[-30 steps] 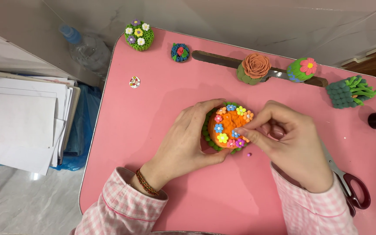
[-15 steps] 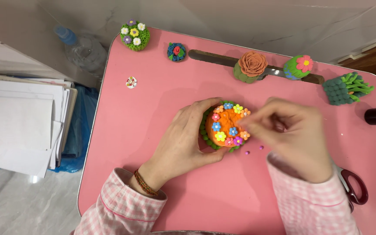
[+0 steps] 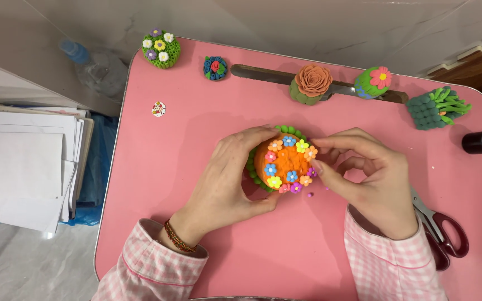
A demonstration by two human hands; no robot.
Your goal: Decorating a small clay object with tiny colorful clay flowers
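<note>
A pink table (image 3: 196,139) stands against a pale marbled wall (image 3: 308,28), grey floor (image 3: 29,262) at its left.

At centre of the pink tabletop (image 3: 196,139), left hand (image 3: 227,178) cups an orange clay dome (image 3: 287,163) ringed with small flowers, right hand (image 3: 372,181) fingers (image 3: 318,167) touching its 3 o'clock edge, red-handled scissors (image 3: 442,231) at 4 o'clock.

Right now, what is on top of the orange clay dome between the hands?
A ring of small coloured clay flowers lies on the orange dome. The right hand covers its right edge, so anything there is hidden.
</note>
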